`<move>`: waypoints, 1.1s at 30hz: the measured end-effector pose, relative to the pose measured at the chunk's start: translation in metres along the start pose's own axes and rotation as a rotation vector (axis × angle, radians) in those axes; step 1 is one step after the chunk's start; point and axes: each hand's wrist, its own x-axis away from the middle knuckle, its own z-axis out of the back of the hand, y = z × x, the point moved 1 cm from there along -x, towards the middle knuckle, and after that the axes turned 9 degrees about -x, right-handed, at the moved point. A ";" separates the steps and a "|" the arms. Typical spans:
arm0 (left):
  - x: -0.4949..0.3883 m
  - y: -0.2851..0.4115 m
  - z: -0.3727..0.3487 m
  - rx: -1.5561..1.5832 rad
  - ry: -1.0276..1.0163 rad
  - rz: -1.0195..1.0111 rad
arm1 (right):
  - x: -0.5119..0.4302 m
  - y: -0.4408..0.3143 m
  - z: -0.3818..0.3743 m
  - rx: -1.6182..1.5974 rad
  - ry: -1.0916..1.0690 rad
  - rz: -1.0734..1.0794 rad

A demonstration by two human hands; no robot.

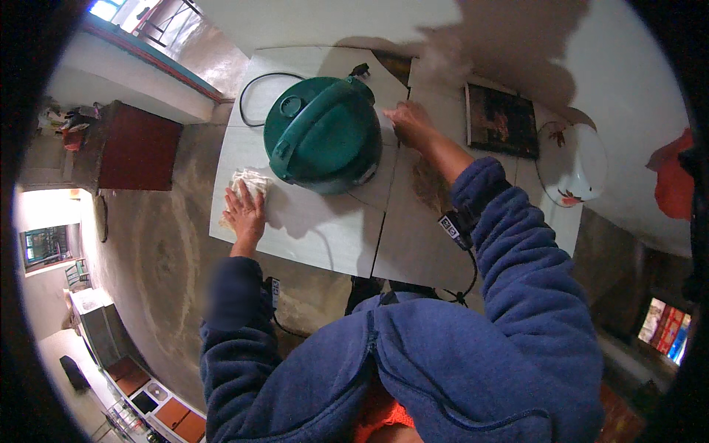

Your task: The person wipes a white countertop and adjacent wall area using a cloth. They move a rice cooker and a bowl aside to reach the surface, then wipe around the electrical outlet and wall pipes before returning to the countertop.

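On the left part of a white tabletop [310, 238], my left hand [245, 213] presses down with spread fingers on a crumpled whitish cloth [252, 183]. A large dark green plastic appliance [332, 138] with a curved carrying handle stands between my two hands. Its black power cord [242, 99] loops at the left, and a black plug [360, 70] lies behind it. My right hand [410, 122] is just right of the appliance, its index finger stretched toward it with a gap between. Whether the other fingers hold anything cannot be told.
To the right lie a dark flat panel [503, 120] and a white basin with red decoration [576, 166]. A crumpled brownish item [432, 185] lies partly under my right forearm. A wall borders the table's far side. A dark red cabinet [141, 147] stands on the floor at the left.
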 end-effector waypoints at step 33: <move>0.001 0.001 0.008 0.016 -0.046 -0.011 | 0.052 0.021 -0.001 0.037 0.044 -0.154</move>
